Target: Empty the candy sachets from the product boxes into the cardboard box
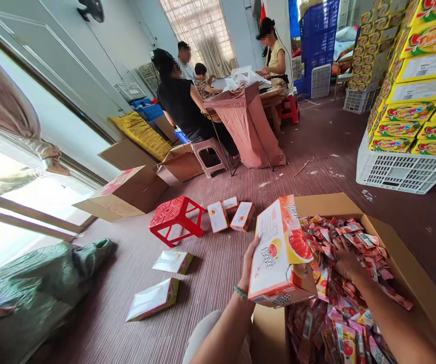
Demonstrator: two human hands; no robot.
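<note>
My left hand (pixel 249 263), with a beaded bracelet at the wrist, grips the near-left side of a white and orange display box (pixel 269 253) printed with grapefruit. The box is tilted over the left edge of a large cardboard carton (pixel 328 205). Inside that carton lies a heap of small pink and red sachets (pixel 349 323). My right hand (pixel 345 260) reaches into the heap, its fingers bent among the sachets. Whether it has hold of any sachet cannot be made out.
A red plastic stool (pixel 170 212) lies tipped on the floor by several small boxes (pixel 218 216). Two white boxes (pixel 155 298) rest nearer. Yellow boxes (pixel 403 114) are stacked on a white crate (pixel 392 169) at right. Several people (pixel 182 101) are around a table at the back.
</note>
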